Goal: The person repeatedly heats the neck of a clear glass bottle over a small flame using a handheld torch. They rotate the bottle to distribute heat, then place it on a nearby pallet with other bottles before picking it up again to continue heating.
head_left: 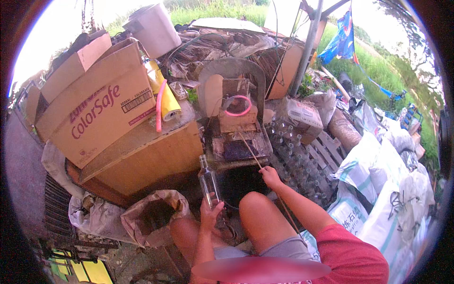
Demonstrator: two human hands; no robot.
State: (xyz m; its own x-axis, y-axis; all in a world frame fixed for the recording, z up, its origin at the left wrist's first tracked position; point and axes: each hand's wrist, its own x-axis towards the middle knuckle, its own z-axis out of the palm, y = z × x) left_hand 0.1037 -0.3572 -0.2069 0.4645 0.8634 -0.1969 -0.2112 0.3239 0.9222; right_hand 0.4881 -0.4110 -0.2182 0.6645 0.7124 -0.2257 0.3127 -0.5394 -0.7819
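My left hand (pixel 210 211) is closed around the lower part of a clear glass bottle (pixel 207 177), which stands nearly upright above my left thigh with its neck up. Nothing shows inside the bottle. In my right hand (pixel 270 178) is a long thin stick (pixel 250 151), gripped partway along. Its far tip reaches the front of a dirty chair (pixel 255 75), and its other end runs back under my right forearm. Between my knees and the chair is a dark tub (pixel 243 182). On the chair rests a small open cardboard box (pixel 236 124) with a pink ring (pixel 238 105) at its front.
Several clear glass bottles (pixel 295 154) stand to the right, beside a pallet (pixel 326 149) and stuffed white sacks (pixel 364 175). A wooden cabinet (pixel 146 161) carries a large carton (pixel 101 104) and a yellow roll (pixel 162 90). An open sack (pixel 175 203) sits by my left knee.
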